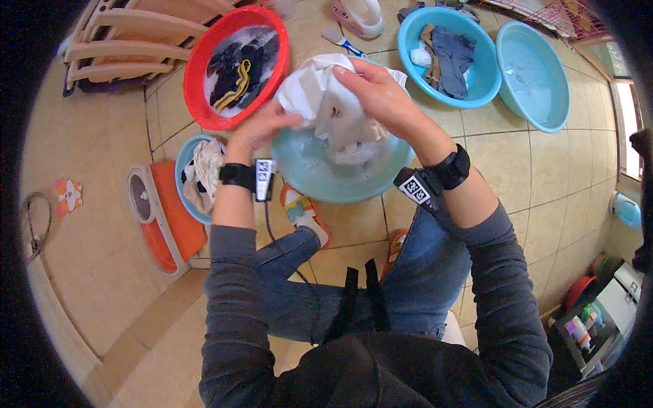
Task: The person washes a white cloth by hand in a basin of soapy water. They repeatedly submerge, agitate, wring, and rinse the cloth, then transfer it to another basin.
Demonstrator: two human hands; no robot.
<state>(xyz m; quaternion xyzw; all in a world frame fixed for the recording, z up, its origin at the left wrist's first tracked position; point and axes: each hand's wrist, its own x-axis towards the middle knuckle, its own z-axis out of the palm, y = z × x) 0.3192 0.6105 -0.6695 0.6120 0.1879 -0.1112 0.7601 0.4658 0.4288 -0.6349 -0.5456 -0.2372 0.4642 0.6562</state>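
A wet white cloth (331,102) with dark spots hangs between my two hands over a pale teal plastic basin (321,176) of water. At the cloth's left edge, my left hand (265,122) pinches it between thumb and fingers. My right hand (377,94) grips the upper right part, its thumb on top. The cloth's lower part droops over the basin; whether it touches the water I cannot tell. A red basin (196,97) of dark clothes (234,76) in suds stands to the left. A blue-handled brush (344,43) lies on the tiles beyond the cloth.
Right of my hands stand a blue basin (405,56) with grey clothes (451,61) and a light blue basin (561,76) of water. Near my left wrist are a small blue tub (183,204) of cloths and an orange stool-like object (176,219). A white jug (365,20) stands at the top.
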